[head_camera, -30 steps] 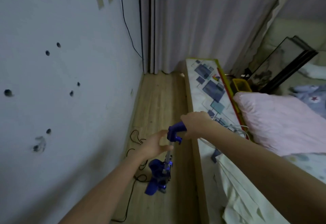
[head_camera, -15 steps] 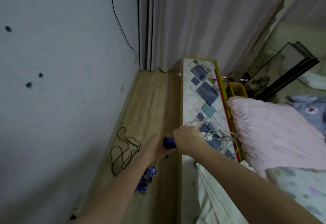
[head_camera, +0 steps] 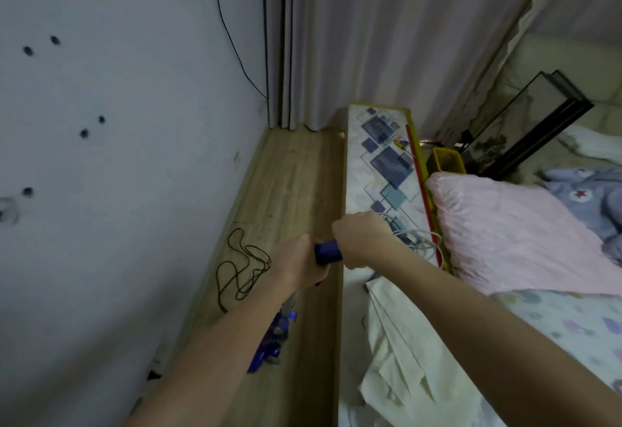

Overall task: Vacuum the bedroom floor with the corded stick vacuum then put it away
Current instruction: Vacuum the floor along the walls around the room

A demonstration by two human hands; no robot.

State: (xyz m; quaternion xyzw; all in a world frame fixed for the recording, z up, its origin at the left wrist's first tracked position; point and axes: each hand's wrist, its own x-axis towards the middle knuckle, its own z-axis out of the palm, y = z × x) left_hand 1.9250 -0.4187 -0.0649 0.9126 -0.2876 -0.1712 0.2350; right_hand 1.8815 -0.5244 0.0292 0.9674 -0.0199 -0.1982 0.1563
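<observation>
The blue stick vacuum stands in the narrow floor strip between the wall and the bed frame. Its blue handle (head_camera: pixel 328 252) shows between my two hands, and its blue body (head_camera: pixel 272 342) is visible below my left forearm; the floor head is hidden. My right hand (head_camera: pixel 361 238) grips the top of the handle. My left hand (head_camera: pixel 301 266) holds the vacuum just below it, fingers wrapped around the stick. A black cord (head_camera: pixel 240 266) lies in loose loops on the wooden floor (head_camera: pixel 292 184) by the wall.
The white wall (head_camera: pixel 117 157) closes the left side and grey curtains (head_camera: pixel 370 39) the far end. A patterned ledge (head_camera: pixel 383 164) of the bed frame runs along the right, with white cables (head_camera: pixel 417 241), a pink pillow (head_camera: pixel 505 231) and white cloth (head_camera: pixel 404 359) beyond.
Both hands have stayed on the vacuum handle. The view has tilted down and shifted forward along the strip, and the vacuum body now sits lower, under my left forearm.
</observation>
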